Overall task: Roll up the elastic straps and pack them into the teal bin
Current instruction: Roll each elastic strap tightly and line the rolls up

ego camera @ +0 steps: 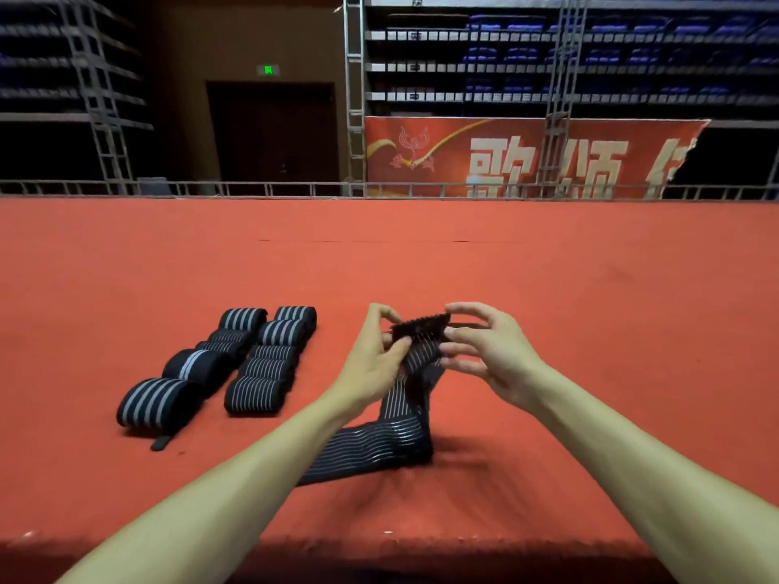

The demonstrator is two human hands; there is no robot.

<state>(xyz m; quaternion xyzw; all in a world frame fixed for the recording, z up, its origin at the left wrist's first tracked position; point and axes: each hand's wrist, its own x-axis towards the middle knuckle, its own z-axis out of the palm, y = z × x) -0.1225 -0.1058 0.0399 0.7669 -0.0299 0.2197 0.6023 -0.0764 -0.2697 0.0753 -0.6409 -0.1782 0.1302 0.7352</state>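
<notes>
Head view: red carpeted platform [548,288] fills the frame, near edge at the bottom; no teal bin visible.
Rolled straps [236,364]: two rows of finished black rolls with grey stripes, left of centre, well in from the near edge, touching each other within each row. Nearest-left roll has a loose tab poking out toward the near edge.
Loose strap [379,440]: the one in hand. Tail lies on the platform near the near edge, partly under the left forearm; the rest rises up to the hands.
Left hand [375,356]: pinching the strap just below its top end, thumb in front.
Right hand [489,351]: fingertips on the dark end tab [421,326], fingers spread, light hold at the right edge.
Step, my read: starting the roll at the tab end.
How to do it well: fold tab over square, keep edges aligned, hold steady tension with left hand, feed the tail without twists.
Risk: slack start gives a cone-shaped roll that unwinds.
</notes>
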